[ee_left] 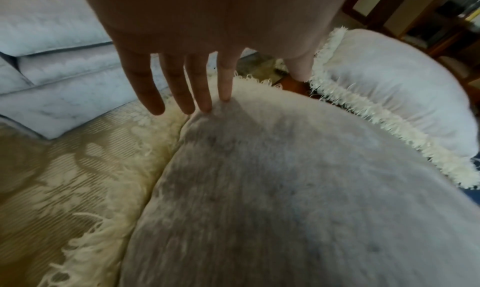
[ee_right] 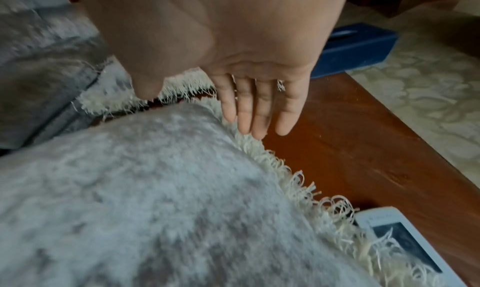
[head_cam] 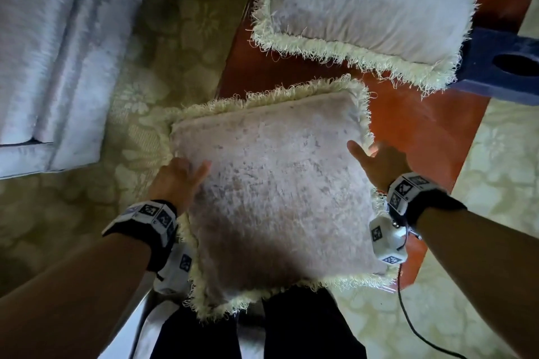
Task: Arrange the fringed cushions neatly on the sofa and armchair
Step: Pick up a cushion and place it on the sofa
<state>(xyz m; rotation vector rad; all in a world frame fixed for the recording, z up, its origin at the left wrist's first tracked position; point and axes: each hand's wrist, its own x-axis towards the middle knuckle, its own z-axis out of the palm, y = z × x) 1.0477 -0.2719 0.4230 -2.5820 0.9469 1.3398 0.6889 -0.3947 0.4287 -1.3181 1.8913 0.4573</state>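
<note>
Between the two hands lies the near fringed cushion [head_cam: 271,186], partly on the wooden tabletop [head_cam: 414,122]. Left hand [head_cam: 178,181] has straight fingers [ee_left: 205,90], their tips touching the cushion's left edge and gripping nothing. Right hand [head_cam: 379,163] is spread flat at its right fringe, likewise holding nothing. Beyond both hands rests a second fringed cushion [head_cam: 370,0]; left of the left hand stands the sofa [head_cam: 49,46].

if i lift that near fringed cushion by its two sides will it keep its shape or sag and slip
The near fringed cushion looks plump and domed, so it should probably hold its shape, sagging only slightly. Its cover seems velvety, so flat open palms, as the left hand and right hand are now, may slide. The loose fringe would likely flop and could snag.
</note>
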